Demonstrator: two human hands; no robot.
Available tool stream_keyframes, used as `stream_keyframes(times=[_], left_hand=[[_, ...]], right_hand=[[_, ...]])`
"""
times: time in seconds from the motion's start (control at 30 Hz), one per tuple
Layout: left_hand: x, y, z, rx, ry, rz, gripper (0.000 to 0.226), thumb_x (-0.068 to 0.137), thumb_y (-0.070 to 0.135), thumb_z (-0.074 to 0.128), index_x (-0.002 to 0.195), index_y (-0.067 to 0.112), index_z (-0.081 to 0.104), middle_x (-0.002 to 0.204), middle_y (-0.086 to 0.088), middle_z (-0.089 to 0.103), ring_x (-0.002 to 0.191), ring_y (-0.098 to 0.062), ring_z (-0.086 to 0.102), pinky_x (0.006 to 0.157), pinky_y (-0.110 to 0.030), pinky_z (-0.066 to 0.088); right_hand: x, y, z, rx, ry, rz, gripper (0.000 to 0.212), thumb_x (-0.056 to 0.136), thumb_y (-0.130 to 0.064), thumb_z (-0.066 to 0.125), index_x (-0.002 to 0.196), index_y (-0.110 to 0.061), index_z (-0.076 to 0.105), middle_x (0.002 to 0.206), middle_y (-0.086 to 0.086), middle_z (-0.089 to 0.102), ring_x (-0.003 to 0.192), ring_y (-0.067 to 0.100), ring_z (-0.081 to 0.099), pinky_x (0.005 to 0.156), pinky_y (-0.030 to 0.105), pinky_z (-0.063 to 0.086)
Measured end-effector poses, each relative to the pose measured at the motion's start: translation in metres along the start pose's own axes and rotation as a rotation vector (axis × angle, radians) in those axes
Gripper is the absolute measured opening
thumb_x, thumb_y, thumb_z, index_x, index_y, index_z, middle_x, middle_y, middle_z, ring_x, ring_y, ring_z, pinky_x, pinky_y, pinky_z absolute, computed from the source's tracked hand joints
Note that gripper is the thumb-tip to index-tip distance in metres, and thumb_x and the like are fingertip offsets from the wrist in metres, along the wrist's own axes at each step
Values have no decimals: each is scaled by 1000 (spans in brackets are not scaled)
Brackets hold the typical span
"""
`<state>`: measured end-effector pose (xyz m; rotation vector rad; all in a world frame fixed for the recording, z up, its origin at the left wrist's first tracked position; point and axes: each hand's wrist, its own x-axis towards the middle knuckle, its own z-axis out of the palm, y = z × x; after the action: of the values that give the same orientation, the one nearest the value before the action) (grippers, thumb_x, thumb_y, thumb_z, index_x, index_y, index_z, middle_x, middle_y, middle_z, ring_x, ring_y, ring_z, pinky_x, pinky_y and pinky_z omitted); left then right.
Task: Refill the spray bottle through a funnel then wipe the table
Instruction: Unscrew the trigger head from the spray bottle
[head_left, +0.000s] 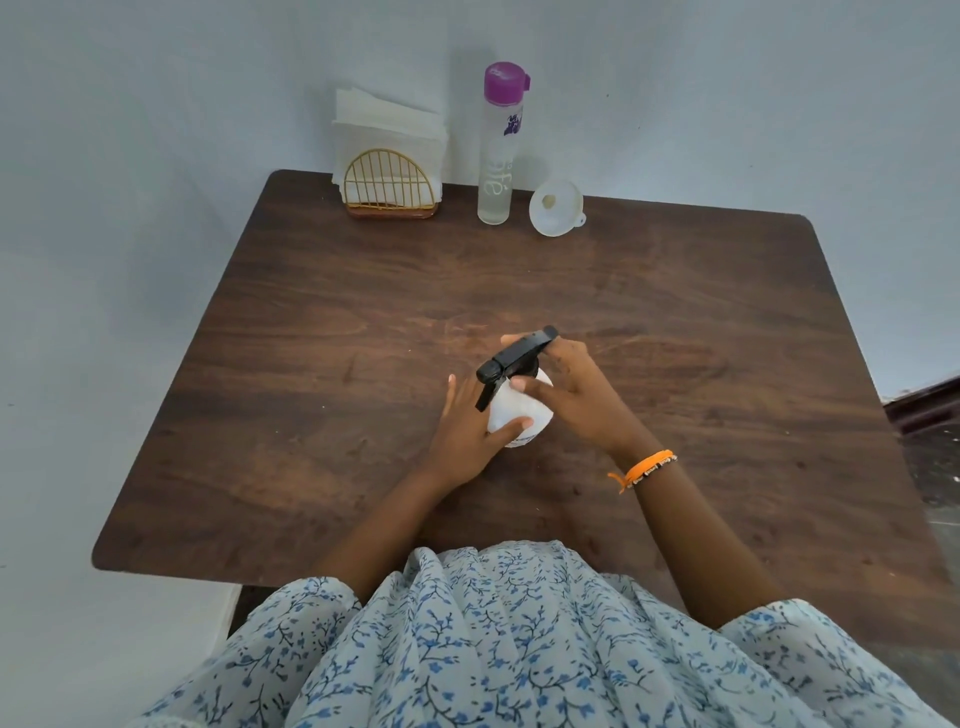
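Observation:
A white spray bottle (514, 408) with a black trigger head (511, 358) stands at the middle of the dark wooden table (363, 312). My left hand (467, 436) grips the bottle's body from the left, thumb across its front. My right hand (571, 387) holds the black head, fingers curled round its collar. At the table's far edge stand a tall clear water bottle (497, 171) with a purple cap and, right of it, a white funnel (556, 207) lying tilted. A gold wire holder with white napkins (387, 161) stands at the far left.
The table is pushed against a pale wall at the back. Its left and near edges drop to the floor. A dark object (924, 410) sits beyond the right edge. My floral dress covers the near edge.

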<state>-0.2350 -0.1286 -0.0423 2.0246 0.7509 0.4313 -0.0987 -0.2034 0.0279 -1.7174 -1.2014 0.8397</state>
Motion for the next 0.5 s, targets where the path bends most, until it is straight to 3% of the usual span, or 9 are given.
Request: stream_keyframes(times=[0.1,0.23,0.27,0.33,0.4,0.5], left_hand=[[-1,0,0,22,-15,12,64,85,57,46,140,32,24,130,23,22,116,22,7,113,-60,11],[0,-4,2,42,-18,8,62,83,61,45,133,40,17,130,28,18,113,33,-3,114,-59,9],[2,-6,3,29,-10,13,60,84,57,50,134,38,21,132,28,21,117,32,-1,114,-59,8],[5,-9,3,26,-8,25,63,87,50,57,139,28,29,144,16,31,134,12,13,115,-57,3],[8,-13,3,54,-12,44,70,87,45,58,144,21,26,149,7,30,139,-6,22,116,-54,-2],[8,-14,4,58,-9,56,70,87,45,56,145,21,25,150,5,29,139,-11,23,116,-50,-4]], right_hand=[[-6,-5,20,88,237,-31,44,75,-10,77,112,-19,56,112,-1,55,116,28,47,99,32,42],[-6,-4,30,95,463,-5,42,68,-9,81,97,-20,54,95,-7,55,102,20,54,88,14,44],[-6,-3,29,102,476,-8,41,68,-9,81,97,-20,55,97,-3,58,101,17,54,87,13,44],[-7,-1,25,92,463,-24,35,71,-8,78,97,-20,57,99,-2,61,102,17,54,86,14,43],[-8,0,20,40,398,-33,33,75,-8,75,96,-29,59,99,-12,62,105,15,51,87,13,40],[-9,2,14,20,299,-41,38,81,-3,68,104,-32,60,108,-11,61,115,17,46,95,26,41]])
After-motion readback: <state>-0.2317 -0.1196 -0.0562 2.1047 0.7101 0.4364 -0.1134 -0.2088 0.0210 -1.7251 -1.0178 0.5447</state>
